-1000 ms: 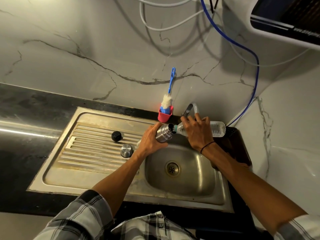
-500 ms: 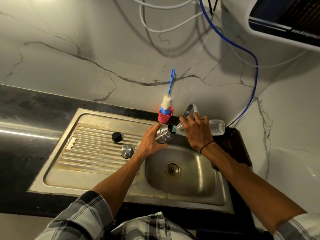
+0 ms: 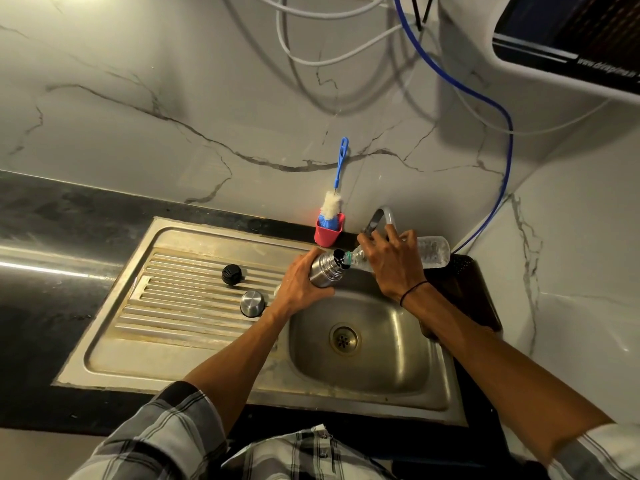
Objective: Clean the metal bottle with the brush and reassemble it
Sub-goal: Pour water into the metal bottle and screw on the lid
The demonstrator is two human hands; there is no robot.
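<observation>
Dark worktop (image 3: 52, 306) runs along a marble wall, with a steel sink (image 3: 363, 403) let into it near the right-hand corner. Nearest, over the basin's far left edge, the left hand (image 3: 298, 285) wraps its fingers round the metal bottle (image 3: 323, 270), tilted with the open mouth to the right. The right hand (image 3: 391, 261) grips a clear plastic bottle (image 3: 433, 252) lying almost level, neck meeting the metal mouth, so the step looks like pouring water in to rinse. To do it well, keep the two mouths touching and over the basin, raise the plastic bottle's base slowly, and hold the metal bottle firm so nothing spills. On the draining board lie a steel cap (image 3: 252, 303) and, further back, a black stopper (image 3: 232, 274), both still off. At the worktop's back edge the brush (image 3: 334, 199) stands in a red cup (image 3: 329, 233), not yet used.
</observation>
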